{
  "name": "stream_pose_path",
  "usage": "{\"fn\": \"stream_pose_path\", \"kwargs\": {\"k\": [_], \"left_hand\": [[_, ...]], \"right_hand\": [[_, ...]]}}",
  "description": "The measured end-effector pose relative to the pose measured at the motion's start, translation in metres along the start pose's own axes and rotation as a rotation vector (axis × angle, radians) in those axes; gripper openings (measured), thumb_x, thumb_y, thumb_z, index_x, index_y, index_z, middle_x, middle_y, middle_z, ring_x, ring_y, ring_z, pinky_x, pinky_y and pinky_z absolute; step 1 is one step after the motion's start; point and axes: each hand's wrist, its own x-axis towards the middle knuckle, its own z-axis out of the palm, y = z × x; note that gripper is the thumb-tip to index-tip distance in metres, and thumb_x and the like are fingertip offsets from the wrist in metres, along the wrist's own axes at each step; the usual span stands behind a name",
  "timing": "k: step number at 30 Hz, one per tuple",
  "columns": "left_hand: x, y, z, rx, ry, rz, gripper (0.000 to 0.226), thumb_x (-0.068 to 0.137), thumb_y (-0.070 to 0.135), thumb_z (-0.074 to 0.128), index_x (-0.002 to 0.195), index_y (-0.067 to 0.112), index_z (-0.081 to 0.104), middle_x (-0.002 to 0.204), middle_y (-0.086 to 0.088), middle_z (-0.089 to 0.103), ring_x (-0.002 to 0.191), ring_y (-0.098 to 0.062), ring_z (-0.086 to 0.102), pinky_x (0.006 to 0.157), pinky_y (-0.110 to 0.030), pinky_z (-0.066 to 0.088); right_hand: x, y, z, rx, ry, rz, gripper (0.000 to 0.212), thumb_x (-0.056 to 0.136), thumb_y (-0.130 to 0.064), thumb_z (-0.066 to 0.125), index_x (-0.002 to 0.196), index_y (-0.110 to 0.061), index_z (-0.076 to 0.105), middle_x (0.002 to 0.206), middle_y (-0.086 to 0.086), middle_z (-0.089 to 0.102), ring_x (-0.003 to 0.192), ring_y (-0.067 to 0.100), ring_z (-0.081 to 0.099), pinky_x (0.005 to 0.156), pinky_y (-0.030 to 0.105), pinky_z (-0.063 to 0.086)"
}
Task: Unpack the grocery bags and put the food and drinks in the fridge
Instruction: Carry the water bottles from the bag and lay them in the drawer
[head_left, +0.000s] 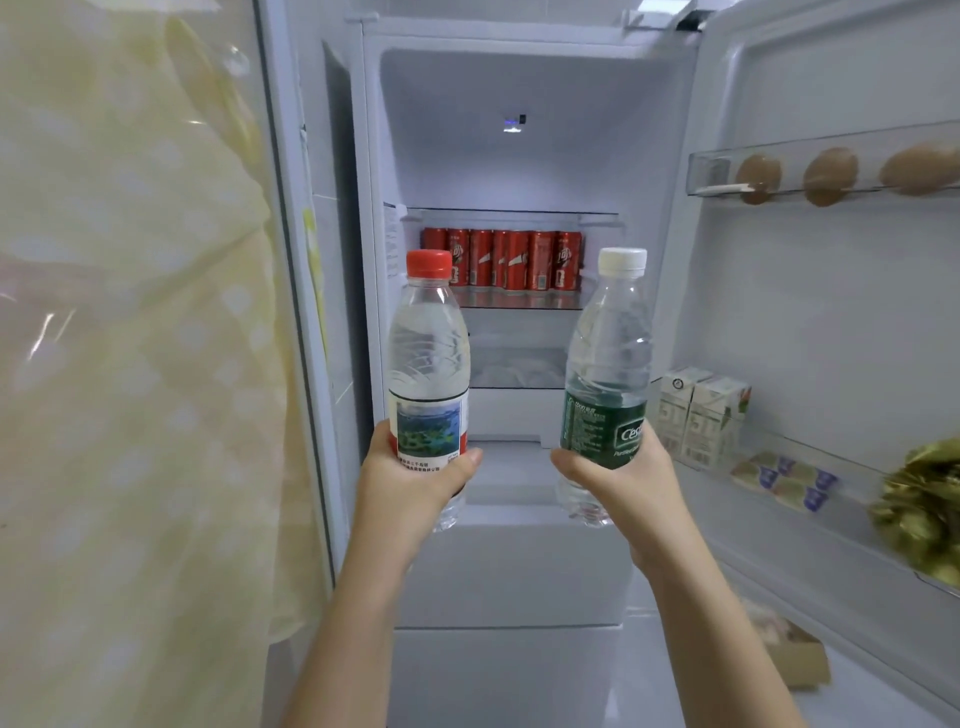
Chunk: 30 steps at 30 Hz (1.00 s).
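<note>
Left hand (415, 483) is wrapped round the lower half of a red-cap bottle (428, 343), fingers and thumb curled over its label. The right hand (618, 488) clasps a white-cap bottle (608, 343) the same way, at its green label. Both bottles stand upright, side by side but apart, held in the air before the open fridge (519, 130) and not yet on any shelf. Beyond and above the hands, between the two caps, a row of red cans (504, 260) lines the back of a glass shelf. Up and to the right of the right hand, the door holds eggs (831, 176) in its top rack. Just right of that hand sit two cartons (696, 415), with small cups (784, 480) and a gold packet (924, 514) further right. Below the hands are closed drawers (514, 571). By the look of it, much of the unpacking is done, with cans, eggs and cartons already in. These two bottles are left to place, likely on a shelf past the hands or in the door. No bags show, so what else remains cannot be told.
</note>
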Motion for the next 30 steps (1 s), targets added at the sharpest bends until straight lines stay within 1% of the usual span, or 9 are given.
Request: {"fn": "stream_pose_path", "kwargs": {"k": [3, 6, 9, 13, 17, 19, 22, 26, 30], "left_hand": [[0.014, -0.015, 0.004, 0.021, -0.003, -0.034, 0.039, 0.069, 0.016, 0.085, 0.097, 0.023, 0.059, 0.081, 0.002, 0.071, 0.072, -0.013, 0.069, 0.062, -0.027, 0.056], [0.027, -0.030, 0.010, 0.052, -0.004, -0.059, 0.039, 0.068, 0.020, 0.085, 0.095, 0.026, 0.058, 0.081, 0.007, 0.071, 0.076, -0.011, 0.069, 0.072, -0.033, 0.056], [0.041, -0.044, 0.021, 0.049, -0.002, -0.100, 0.040, 0.065, 0.022, 0.087, 0.092, 0.028, 0.057, 0.079, 0.008, 0.071, 0.074, -0.011, 0.069, 0.072, -0.034, 0.056], [0.065, -0.063, 0.036, 0.058, -0.002, -0.135, 0.041, 0.062, 0.021, 0.086, 0.093, 0.026, 0.059, 0.077, 0.003, 0.072, 0.067, -0.015, 0.069, 0.068, -0.040, 0.059], [0.097, -0.080, 0.054, 0.075, 0.009, -0.117, 0.040, 0.065, 0.018, 0.086, 0.091, 0.027, 0.057, 0.078, 0.003, 0.071, 0.065, -0.010, 0.069, 0.056, -0.026, 0.056], [0.117, -0.090, 0.064, 0.091, 0.033, -0.103, 0.039, 0.067, 0.018, 0.086, 0.091, 0.028, 0.056, 0.078, 0.007, 0.070, 0.071, -0.012, 0.069, 0.062, -0.028, 0.056], [0.152, -0.104, 0.082, 0.100, 0.064, -0.102, 0.041, 0.066, 0.019, 0.086, 0.091, 0.029, 0.055, 0.076, 0.010, 0.069, 0.067, -0.004, 0.067, 0.068, -0.028, 0.054], [0.192, -0.130, 0.107, 0.081, 0.121, -0.128, 0.046, 0.065, 0.018, 0.087, 0.094, 0.031, 0.054, 0.090, 0.008, 0.069, 0.081, -0.011, 0.068, 0.074, -0.032, 0.055], [0.222, -0.162, 0.123, 0.071, 0.166, -0.183, 0.054, 0.052, 0.036, 0.085, 0.097, 0.035, 0.054, 0.093, 0.009, 0.070, 0.087, -0.014, 0.068, 0.079, -0.041, 0.058]], "right_hand": [[0.011, 0.013, 0.008, 0.024, -0.001, 0.046, 0.041, 0.069, -0.006, 0.080, 0.103, -0.008, 0.056, 0.079, 0.013, 0.065, 0.064, 0.016, 0.058, 0.054, 0.026, 0.049], [0.025, 0.026, 0.014, 0.041, 0.004, 0.083, 0.041, 0.072, -0.001, 0.077, 0.105, -0.004, 0.054, 0.076, 0.010, 0.062, 0.055, 0.011, 0.054, 0.046, 0.021, 0.045], [0.040, 0.040, 0.019, 0.034, -0.014, 0.108, 0.040, 0.072, -0.002, 0.077, 0.104, -0.002, 0.054, 0.077, 0.013, 0.062, 0.058, 0.017, 0.055, 0.046, 0.022, 0.046], [0.070, 0.064, 0.026, -0.009, 0.005, 0.108, 0.054, 0.055, -0.027, 0.081, 0.103, -0.013, 0.058, 0.087, 0.008, 0.070, 0.075, 0.019, 0.064, 0.057, 0.027, 0.052], [0.113, 0.090, 0.030, -0.008, -0.001, 0.117, 0.041, 0.067, -0.015, 0.083, 0.099, -0.014, 0.059, 0.087, 0.008, 0.070, 0.077, 0.020, 0.065, 0.063, 0.031, 0.051], [0.137, 0.104, 0.034, -0.007, -0.005, 0.115, 0.043, 0.063, -0.020, 0.084, 0.098, -0.016, 0.060, 0.085, 0.005, 0.070, 0.077, 0.018, 0.066, 0.064, 0.030, 0.051], [0.175, 0.124, 0.043, -0.001, -0.005, 0.127, 0.061, 0.053, -0.036, 0.082, 0.107, -0.019, 0.060, 0.091, -0.001, 0.072, 0.083, 0.016, 0.069, 0.066, 0.029, 0.051], [0.222, 0.152, 0.052, 0.012, -0.017, 0.129, 0.053, 0.065, -0.021, 0.085, 0.109, -0.022, 0.057, 0.094, 0.000, 0.070, 0.084, 0.018, 0.068, 0.062, 0.032, 0.052], [0.257, 0.184, 0.066, 0.017, -0.038, 0.136, 0.052, 0.068, -0.018, 0.085, 0.109, -0.022, 0.055, 0.096, -0.001, 0.069, 0.085, 0.017, 0.067, 0.058, 0.028, 0.052]]}}
